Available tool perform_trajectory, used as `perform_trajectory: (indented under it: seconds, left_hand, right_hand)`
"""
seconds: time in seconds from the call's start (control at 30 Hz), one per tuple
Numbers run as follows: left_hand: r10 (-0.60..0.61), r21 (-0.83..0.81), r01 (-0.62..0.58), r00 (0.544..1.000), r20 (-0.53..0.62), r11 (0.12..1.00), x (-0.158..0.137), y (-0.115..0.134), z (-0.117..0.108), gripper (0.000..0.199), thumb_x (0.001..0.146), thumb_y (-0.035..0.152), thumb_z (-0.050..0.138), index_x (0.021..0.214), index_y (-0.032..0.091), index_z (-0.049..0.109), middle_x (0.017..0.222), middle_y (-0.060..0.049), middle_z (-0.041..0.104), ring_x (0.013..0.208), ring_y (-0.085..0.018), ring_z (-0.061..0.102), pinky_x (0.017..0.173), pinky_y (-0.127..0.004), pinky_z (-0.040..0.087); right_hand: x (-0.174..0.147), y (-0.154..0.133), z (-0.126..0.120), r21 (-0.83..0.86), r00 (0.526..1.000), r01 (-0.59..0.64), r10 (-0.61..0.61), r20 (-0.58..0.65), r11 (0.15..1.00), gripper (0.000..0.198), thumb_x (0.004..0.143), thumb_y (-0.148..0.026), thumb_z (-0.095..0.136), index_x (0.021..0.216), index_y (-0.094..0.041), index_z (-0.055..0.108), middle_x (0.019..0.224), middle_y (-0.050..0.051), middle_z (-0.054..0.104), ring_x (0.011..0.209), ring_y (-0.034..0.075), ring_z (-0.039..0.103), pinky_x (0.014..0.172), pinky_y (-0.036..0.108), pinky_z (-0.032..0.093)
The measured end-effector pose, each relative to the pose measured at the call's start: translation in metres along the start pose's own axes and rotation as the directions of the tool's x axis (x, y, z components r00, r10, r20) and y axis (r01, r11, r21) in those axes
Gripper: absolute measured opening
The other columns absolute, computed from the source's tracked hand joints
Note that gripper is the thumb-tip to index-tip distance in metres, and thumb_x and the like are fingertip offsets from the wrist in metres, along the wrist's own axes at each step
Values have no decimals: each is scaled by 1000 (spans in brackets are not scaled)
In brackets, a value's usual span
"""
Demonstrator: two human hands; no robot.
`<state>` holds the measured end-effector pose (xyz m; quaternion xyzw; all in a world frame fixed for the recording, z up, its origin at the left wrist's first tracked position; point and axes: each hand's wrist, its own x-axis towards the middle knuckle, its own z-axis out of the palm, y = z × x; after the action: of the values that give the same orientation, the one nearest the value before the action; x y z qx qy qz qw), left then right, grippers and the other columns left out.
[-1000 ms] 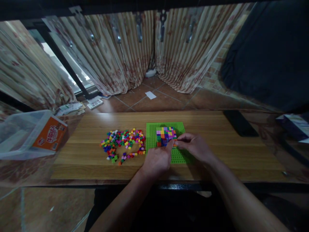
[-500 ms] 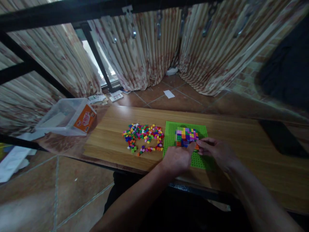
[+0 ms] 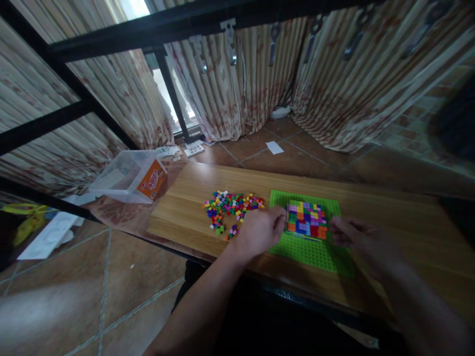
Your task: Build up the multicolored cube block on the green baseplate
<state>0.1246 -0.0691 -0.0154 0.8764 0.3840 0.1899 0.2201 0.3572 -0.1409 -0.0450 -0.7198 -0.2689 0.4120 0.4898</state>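
A flat, many-coloured block of toy bricks (image 3: 307, 220) sits on a green studded baseplate (image 3: 309, 257) on the wooden table. My left hand (image 3: 261, 230) is at the left side of this block, its fingers curled in by the block's edge; anything inside them is hidden. On the other side, my right hand (image 3: 358, 240) is just off the block's right edge, fingers stretched towards it and slightly blurred, with nothing visible in them. Left of the baseplate lies a loose pile of small coloured bricks (image 3: 226, 203), partly covered by my left hand.
A clear plastic box (image 3: 124, 173) with an orange label stands beyond the table's left end. Black metal bars (image 3: 148, 37) with hanging hooks cross above the table (image 3: 178, 207). Striped curtains (image 3: 237, 89) hang behind, and a white paper (image 3: 274, 147) lies on the tiled floor.
My hands have moved apart from the front right of the brick block to its two sides, uncovering its top. The head view has shifted left, so everything appears farther right.
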Motion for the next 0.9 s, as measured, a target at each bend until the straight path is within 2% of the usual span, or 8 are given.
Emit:
perform_trajectory:
  seconds: [0.17, 0.27, 0.33, 0.47, 0.6, 0.67, 0.8, 0.9]
  left_hand:
    - [-253, 68, 266, 955, -154, 962, 0, -53, -40, 22, 88, 19, 51, 90, 20, 72, 85, -4, 74, 76, -15, 66, 72, -24, 47]
    - [-450, 108, 484, 861, -237, 868, -7, -83, -64, 23, 83, 15, 55, 91, 19, 76, 90, -6, 75, 81, -18, 66, 76, -26, 48]
    - [-507, 116, 534, 839, -199, 838, -14, -97, -75, 22, 80, 15, 58, 92, 19, 77, 88, -5, 75, 80, -18, 66, 76, -26, 48]
    - [-547, 155, 563, 826, -134, 812, -22, -113, -82, 25, 80, 18, 62, 100, 19, 76, 91, -5, 75, 78, -17, 66, 74, -25, 49]
    - [-553, 182, 583, 811, -190, 792, -18, -118, -79, 30, 85, 21, 58, 111, 18, 73, 98, -8, 74, 83, -17, 67, 79, -27, 50]
    - [-530, 204, 567, 822, -210, 798, -12, -119, -75, 31, 86, 22, 58, 113, 19, 72, 104, -8, 73, 89, -18, 67, 85, -28, 50]
    - [-473, 270, 520, 852, -223, 810, 6, -117, -64, 31, 86, 27, 57, 113, 20, 72, 111, -9, 71, 105, -21, 64, 97, -30, 46]
    - [-477, 323, 526, 850, -223, 787, 16, -117, -57, 28, 86, 27, 56, 104, 18, 74, 106, -11, 71, 106, -24, 63, 99, -32, 46]
  right_hand:
    - [1, -1, 1, 8, 998, 40, -40, -43, 999, 26, 58, -46, 80, 64, -22, 73, 67, 6, 70, 56, 16, 61, 50, 25, 56]
    - [3, 1, 0, -2, 997, 68, -68, -44, 998, 27, 58, -47, 80, 66, -22, 74, 69, 7, 71, 58, 17, 63, 52, 25, 56]
    - [4, 2, -1, -17, 996, 83, -84, -43, 996, 28, 58, -48, 79, 67, -22, 74, 71, 7, 71, 59, 18, 63, 52, 26, 57]
    - [6, 6, 0, -24, 996, 81, -82, -30, 996, 28, 59, -50, 79, 68, -24, 75, 74, 8, 72, 60, 19, 64, 54, 29, 57]
    - [8, 10, 1, -18, 996, 88, -89, -30, 996, 26, 61, -51, 78, 67, -25, 74, 75, 9, 72, 62, 21, 64, 56, 31, 58]
    - [11, 13, 1, -21, 996, 89, -89, -22, 996, 26, 63, -51, 78, 68, -26, 75, 77, 10, 73, 64, 21, 65, 57, 32, 58]
    - [13, 16, 1, -26, 995, 96, -96, -6, 995, 27, 62, -53, 78, 71, -27, 74, 76, 7, 72, 64, 19, 64, 57, 29, 57]
    - [11, 14, 1, -47, 994, 111, -111, 8, 993, 30, 64, -53, 77, 72, -25, 75, 76, 8, 72, 64, 18, 63, 57, 29, 56]
